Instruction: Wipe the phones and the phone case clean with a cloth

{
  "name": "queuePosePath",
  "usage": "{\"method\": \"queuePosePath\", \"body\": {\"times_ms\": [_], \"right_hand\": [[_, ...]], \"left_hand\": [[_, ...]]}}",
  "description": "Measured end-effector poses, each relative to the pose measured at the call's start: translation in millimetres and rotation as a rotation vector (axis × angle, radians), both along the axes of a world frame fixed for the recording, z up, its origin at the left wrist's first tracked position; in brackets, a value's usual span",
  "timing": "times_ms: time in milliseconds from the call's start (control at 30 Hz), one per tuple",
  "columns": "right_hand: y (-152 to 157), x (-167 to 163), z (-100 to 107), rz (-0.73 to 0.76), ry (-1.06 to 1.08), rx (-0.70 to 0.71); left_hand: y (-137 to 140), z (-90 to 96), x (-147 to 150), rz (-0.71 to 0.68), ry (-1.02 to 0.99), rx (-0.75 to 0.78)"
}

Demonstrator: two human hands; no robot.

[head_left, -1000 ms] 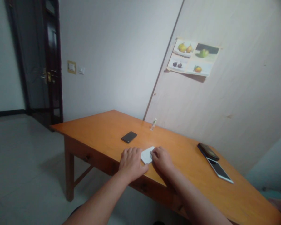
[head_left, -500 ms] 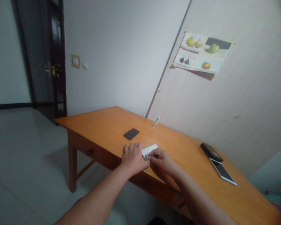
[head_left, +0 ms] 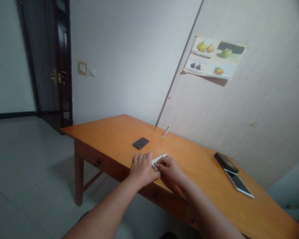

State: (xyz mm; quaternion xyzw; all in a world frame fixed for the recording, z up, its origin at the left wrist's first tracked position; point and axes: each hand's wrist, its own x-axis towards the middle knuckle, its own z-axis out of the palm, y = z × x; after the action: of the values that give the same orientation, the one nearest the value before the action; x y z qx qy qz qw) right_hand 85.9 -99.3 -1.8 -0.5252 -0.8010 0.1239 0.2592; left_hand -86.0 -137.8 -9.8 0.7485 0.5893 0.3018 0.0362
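A thin white flat object (head_left: 160,158), shaped like a phone or small tablet, lies near the front edge of the wooden table (head_left: 107,132). My left hand (head_left: 142,168) grips its left side, with the fingers beyond and the thumb along the near edge. Over its surface my right hand (head_left: 169,168) is closed in a pinch on a small greyish wad (head_left: 155,165), perhaps cloth or tissue. The fingers of my right hand cover much of the white object, so its exact kind cannot be made out.
Behind my left hand lies a dark phone (head_left: 141,143). A small clear bottle (head_left: 167,130) stands by the wall. On the right, a dark wallet-like case (head_left: 226,162) rests against a white-framed tablet (head_left: 240,184). A fruit print (head_left: 215,61) hangs on the wall.
My right fingers and the greyish wad have shifted slightly up and left over the white object. The left hand keeps its hold. The whole view has shifted a little.
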Motion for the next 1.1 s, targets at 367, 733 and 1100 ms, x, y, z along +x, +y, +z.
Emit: {"method": "queuePosePath", "body": {"times_ms": [367,733,1100], "right_hand": [[18,24,7,-0.257,-0.043,0.061],[3,-8,6,-0.074,-0.186,0.168],[20,-1,11,-0.285,-0.225,0.115]], "left_hand": [[-2,2.3,2,-0.018,0.044,0.03],[-3,3.2,2,-0.007,0.071,0.022],[-1,3.5,1,-0.021,0.108,0.011]]}}
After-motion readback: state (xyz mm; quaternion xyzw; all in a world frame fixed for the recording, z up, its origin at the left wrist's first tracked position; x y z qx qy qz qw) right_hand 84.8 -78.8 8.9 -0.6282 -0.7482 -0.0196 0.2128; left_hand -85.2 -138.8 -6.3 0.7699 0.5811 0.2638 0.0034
